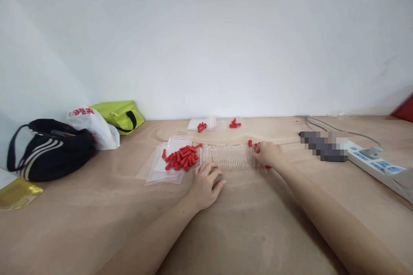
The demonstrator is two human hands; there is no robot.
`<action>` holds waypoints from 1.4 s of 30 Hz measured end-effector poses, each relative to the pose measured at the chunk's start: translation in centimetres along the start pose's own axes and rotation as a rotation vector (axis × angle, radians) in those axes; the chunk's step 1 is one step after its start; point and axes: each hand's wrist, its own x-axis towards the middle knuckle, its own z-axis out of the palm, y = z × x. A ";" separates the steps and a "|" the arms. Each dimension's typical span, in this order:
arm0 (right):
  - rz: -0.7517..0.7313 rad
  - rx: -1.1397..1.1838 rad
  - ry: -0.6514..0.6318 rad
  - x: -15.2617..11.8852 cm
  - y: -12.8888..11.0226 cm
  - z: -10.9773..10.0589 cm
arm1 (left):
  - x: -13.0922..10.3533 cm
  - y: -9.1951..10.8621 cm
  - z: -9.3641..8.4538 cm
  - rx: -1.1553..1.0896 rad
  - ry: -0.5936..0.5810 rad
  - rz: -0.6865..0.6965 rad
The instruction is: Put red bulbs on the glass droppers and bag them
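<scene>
A row of thin clear tubes (229,156) lies side by side on the table. My left hand (206,184) rests at the row's near left end, fingers spread, holding nothing. At the right end, my right hand (270,154) is closed, its fingertips pinching at a red rubber bulb; its fingers partly hide what they grip. One red bulb (250,142) shows just left of these fingers, and another red bulb (268,166) peeks out below the hand. Left of the row, a heap of red bulbs (182,157) sits on clear zip bags (164,176).
Two small bags with red bulbs, a left one (193,124) and a right one (240,123), lie by the wall. Black bag (61,154), white plastic bag (97,129) and lime-green bag (112,109) stand left. A power strip (380,165) with a grey cable (342,124) lies right.
</scene>
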 end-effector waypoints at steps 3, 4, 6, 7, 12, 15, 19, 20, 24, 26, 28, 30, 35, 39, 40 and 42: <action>0.041 -0.020 -0.015 -0.2 -0.4 0.1 | 0.0 0.0 0.0 0.007 -0.001 0.000; 0.055 -0.024 -0.006 -0.3 -0.6 0.1 | 0.0 0.0 0.0 0.008 0.000 0.002; 0.072 -0.025 0.017 -0.5 -0.9 0.3 | 0.0 -0.1 0.0 0.009 0.002 0.006; 0.072 -0.024 0.025 -0.6 -1.1 0.4 | 0.0 -0.1 0.0 0.010 0.003 0.008; 0.055 -0.025 0.074 -0.9 -2.0 1.2 | -0.1 0.0 0.2 0.063 0.039 -0.010; 0.060 -0.028 0.105 -0.9 -2.2 1.5 | 0.1 -0.5 -0.1 0.143 0.133 -0.074; 0.060 -0.042 0.228 -0.9 -2.1 1.7 | 0.8 -2.4 -1.1 0.299 0.324 -0.255; 0.038 -0.046 0.283 -1.1 -2.1 1.8 | 1.0 -3.0 -1.5 0.331 0.358 -0.302; -0.183 0.001 0.492 -2.4 -2.5 2.5 | 1.7 -5.0 -3.0 0.404 0.363 -0.415; -0.366 0.033 0.547 -3.5 -2.6 3.2 | 2.1 -5.6 -3.6 0.405 0.315 -0.445; -0.562 0.077 0.568 -4.6 -2.4 4.0 | 2.6 -6.1 -4.1 0.382 0.243 -0.473; -0.702 0.148 0.584 -5.5 -2.2 4.8 | 3.2 -6.4 -4.4 0.352 0.183 -0.512; -0.787 0.259 0.629 -6.1 -1.6 5.8 | 4.7 -7.0 -4.2 0.357 0.130 -0.553; -0.791 0.315 0.618 -6.1 -1.9 5.7 | 4.9 -6.6 -4.2 0.335 0.236 -0.519; -0.788 0.339 0.602 -6.1 -2.0 5.7 | 4.7 -6.2 -4.1 0.285 0.289 -0.478; -0.772 0.390 0.568 -6.2 -2.2 5.6 | 3.9 -5.0 -3.8 0.089 0.360 -0.359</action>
